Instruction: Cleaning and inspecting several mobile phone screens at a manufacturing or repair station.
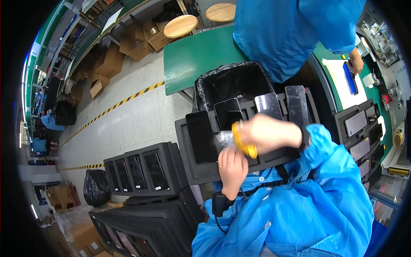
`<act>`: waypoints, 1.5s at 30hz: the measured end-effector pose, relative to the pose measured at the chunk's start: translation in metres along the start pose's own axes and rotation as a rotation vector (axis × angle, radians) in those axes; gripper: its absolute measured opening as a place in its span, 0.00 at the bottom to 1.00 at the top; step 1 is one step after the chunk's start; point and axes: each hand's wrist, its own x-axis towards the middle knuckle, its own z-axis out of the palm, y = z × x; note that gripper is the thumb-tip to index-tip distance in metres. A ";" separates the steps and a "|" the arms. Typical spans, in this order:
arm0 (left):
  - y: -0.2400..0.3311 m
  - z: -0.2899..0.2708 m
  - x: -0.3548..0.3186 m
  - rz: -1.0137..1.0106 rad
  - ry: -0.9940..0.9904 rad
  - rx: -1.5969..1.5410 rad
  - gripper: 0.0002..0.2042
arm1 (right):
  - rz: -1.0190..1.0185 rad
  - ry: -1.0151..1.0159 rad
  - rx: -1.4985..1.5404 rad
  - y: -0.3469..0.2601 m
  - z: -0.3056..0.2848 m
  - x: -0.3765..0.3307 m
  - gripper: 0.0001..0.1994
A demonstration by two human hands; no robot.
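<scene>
Crumpled clear plastic film [223, 138] sits over the dark foam phone tray [188, 165], pinched between both hands. Left hand [232, 166] fingers curled on it; right hand [267, 133], yellow fingertip covers [243, 141], clamped too.

Just above the hands, the tray [188, 169] is dark grey, and the phones [201, 136] standing in it have glossy black faces. Between the hands sits a bright yellow roll [244, 143] beside a scrap of clear, whitish film [224, 138]. The sleeve [329, 171] behind the right hand [267, 133] is bright blue; the strap [218, 203] at the wrist of the left hand [232, 168] is black. Farther above, the bin liner [227, 83] is black and the table [197, 60] green. To the left of the hands, the pale grey floor [128, 128] carries a yellow-and-black striped line [124, 102].
</scene>
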 end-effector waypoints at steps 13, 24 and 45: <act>0.081 0.021 0.049 0.372 -0.033 -0.267 0.13 | 0.834 0.246 -0.044 0.095 -0.048 -0.094 0.13; 0.073 0.050 0.046 0.191 -0.251 -0.106 0.18 | 0.870 0.212 -0.402 0.090 -0.018 -0.083 0.11; 0.069 0.031 0.020 0.564 0.055 -0.305 0.11 | 0.167 0.446 0.337 -0.018 -0.050 -0.160 0.09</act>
